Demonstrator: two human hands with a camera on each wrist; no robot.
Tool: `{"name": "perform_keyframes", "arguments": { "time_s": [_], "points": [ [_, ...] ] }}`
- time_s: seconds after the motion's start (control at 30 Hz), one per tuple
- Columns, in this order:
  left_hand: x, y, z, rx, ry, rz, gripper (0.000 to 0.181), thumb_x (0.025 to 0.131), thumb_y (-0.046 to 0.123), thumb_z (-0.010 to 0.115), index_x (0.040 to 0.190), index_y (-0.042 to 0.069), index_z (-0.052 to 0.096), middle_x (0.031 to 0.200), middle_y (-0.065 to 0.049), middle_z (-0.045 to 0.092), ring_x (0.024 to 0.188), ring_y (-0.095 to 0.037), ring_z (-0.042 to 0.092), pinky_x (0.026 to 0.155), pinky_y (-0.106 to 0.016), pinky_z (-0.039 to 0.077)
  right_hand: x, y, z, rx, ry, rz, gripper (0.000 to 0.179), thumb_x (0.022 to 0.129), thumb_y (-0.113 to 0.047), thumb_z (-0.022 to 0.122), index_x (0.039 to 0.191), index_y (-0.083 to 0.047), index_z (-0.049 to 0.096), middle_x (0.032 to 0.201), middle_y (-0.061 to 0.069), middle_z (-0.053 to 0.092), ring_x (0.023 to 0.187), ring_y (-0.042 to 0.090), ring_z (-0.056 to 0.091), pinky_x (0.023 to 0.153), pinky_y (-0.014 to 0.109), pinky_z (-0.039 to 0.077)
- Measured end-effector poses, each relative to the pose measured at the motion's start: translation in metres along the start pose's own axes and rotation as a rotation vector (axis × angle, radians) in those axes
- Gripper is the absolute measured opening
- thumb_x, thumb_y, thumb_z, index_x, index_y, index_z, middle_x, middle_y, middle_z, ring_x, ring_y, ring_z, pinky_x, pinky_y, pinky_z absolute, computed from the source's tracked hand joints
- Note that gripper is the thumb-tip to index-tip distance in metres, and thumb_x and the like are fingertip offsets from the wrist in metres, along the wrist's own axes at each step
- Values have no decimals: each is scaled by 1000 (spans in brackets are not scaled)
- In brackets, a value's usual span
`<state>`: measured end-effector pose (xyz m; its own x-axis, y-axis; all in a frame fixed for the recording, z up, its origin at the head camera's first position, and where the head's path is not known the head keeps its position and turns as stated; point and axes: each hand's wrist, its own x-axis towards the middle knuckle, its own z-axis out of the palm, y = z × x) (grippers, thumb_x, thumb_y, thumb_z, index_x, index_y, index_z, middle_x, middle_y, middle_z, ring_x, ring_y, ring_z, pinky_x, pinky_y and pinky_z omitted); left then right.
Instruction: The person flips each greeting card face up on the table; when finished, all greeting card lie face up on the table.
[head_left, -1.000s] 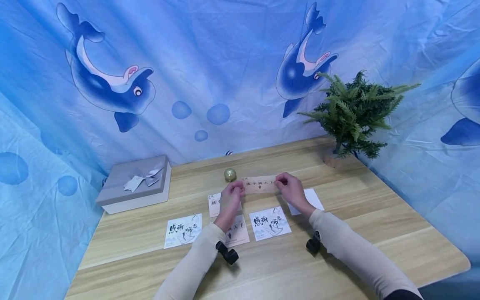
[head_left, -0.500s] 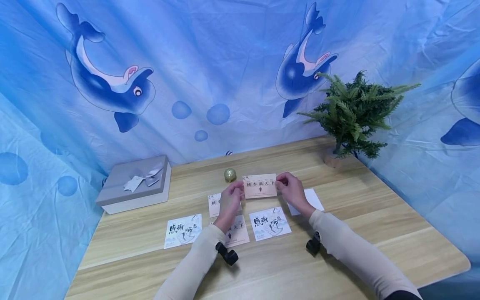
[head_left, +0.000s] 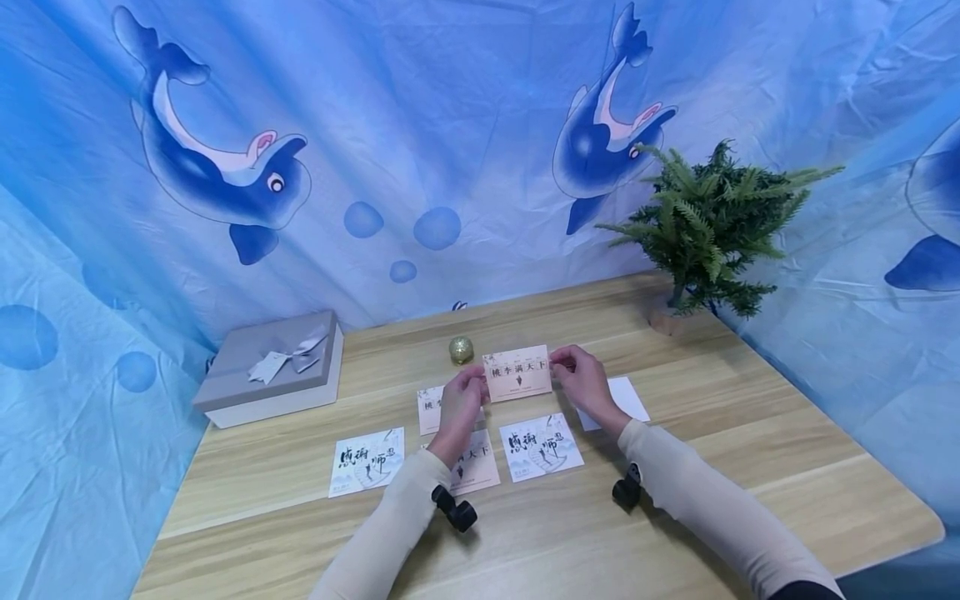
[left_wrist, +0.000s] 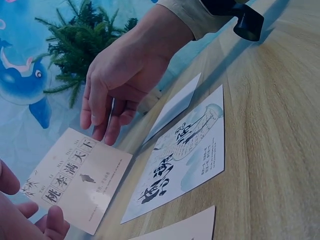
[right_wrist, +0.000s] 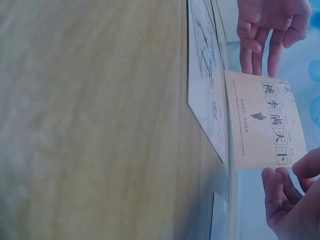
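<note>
Between the two hands is a pale pink greeting card (head_left: pixel 517 372) with Chinese characters and a small dark figure, its printed face tilted toward me. At its left edge are the left hand (head_left: pixel 460 404)'s fingertips; in the right wrist view those fingers (right_wrist: pixel 260 52) reach nearly straight to the edge, the thumb standing apart. The right hand (head_left: pixel 585 383) holds the opposite edge near the upper corner, with thumb (right_wrist: pixel 306 165) and bent fingertips against it. Below lies a white calligraphy card (head_left: pixel 542 447), and two pink cards lie partly hidden by the left hand and forearm.
Another white calligraphy card (head_left: pixel 366 462) lies left, and a blank white card (head_left: pixel 626 400) lies partly under the right hand. A gold glitter ball (head_left: pixel 461 350) sits behind the hands. A grey gift box (head_left: pixel 273 358) stands back left, a small artificial pine tree (head_left: pixel 705 225) back right.
The pink card has turned from a steep slant until its printed face shows fully, its lower edge coming down. It sits slightly further left. Both hands have stayed nearly in place.
</note>
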<state>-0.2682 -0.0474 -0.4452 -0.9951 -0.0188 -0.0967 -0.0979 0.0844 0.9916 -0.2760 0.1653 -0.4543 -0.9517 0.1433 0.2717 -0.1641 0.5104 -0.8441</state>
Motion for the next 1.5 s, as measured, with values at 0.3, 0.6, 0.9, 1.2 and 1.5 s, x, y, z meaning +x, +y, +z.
{"name": "perform_keyframes", "arguments": {
  "time_s": [0.3,0.6,0.9,1.2,1.5],
  "points": [
    [-1,-1,0,23,-2,-12,37,96,13,45,130,7,59,120,-13,61,102,-30,62,91,-42,51,0,3,1,-4,-21,-1,20,88,-1,62,108,-1,65,104,15,68,99,29,64,88,43,52],
    [-2,-3,-1,17,-8,-18,36,97,12,44,129,6,58,122,-14,60,100,-28,61,89,-40,52,-1,5,2,-14,-43,5,18,89,-4,62,106,-4,67,104,12,69,99,27,63,89,42,52],
    [-1,-4,0,60,-19,-10,37,95,13,46,129,5,58,122,-15,60,102,-32,61,88,-41,52,0,7,1,-19,-62,7,16,89,-2,61,104,-4,67,104,13,69,100,27,64,89,43,51],
    [-1,-10,2,110,-37,-6,36,95,18,48,127,6,58,117,-17,62,93,-27,60,83,-38,52,-1,6,1,-35,-111,59,18,91,-7,60,107,-4,67,105,12,68,101,28,63,90,43,51],
    [-1,-11,3,85,-42,2,36,94,16,47,125,3,59,110,-19,62,92,-26,61,82,-36,54,-2,5,0,-44,-132,70,20,91,-8,60,109,-3,66,104,13,68,102,31,62,91,45,50]
  ]
}}
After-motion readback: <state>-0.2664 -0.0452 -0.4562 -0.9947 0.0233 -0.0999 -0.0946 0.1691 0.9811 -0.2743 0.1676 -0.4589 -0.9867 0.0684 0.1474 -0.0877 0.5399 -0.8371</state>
